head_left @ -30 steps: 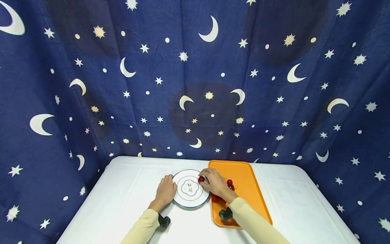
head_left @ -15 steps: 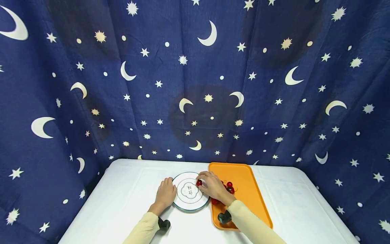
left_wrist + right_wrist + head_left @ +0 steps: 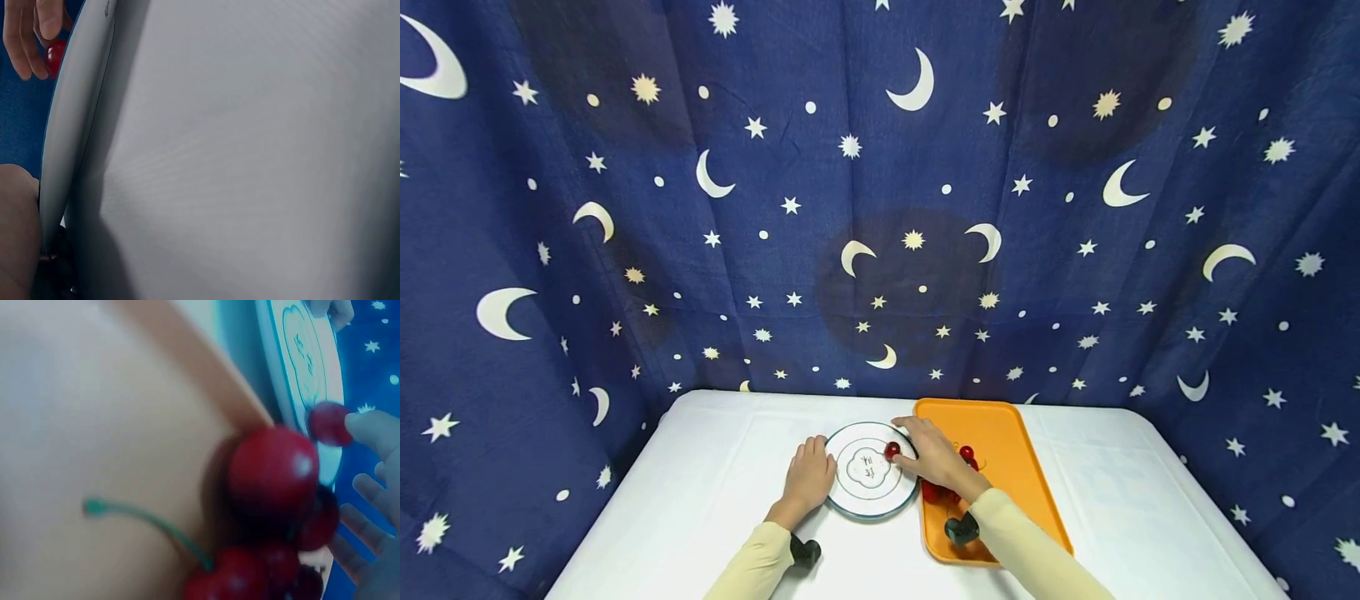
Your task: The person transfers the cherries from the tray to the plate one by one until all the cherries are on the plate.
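White plate [image 3: 867,500], small dark characters [image 3: 868,467] unreadable, red cherry [image 3: 892,451] on it

a moon-and-star curtain [image 3: 880,167] hangs round three sides of a white surface [image 3: 1120,492] in what looks like a studio.

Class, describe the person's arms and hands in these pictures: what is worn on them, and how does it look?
The left sleeve and right sleeve match: long, plain and pale yellow, ending near the wrists. Beside each cuff is a small, dark, rounded device: the left device and right device. The left hand and right hand wear no gloves.
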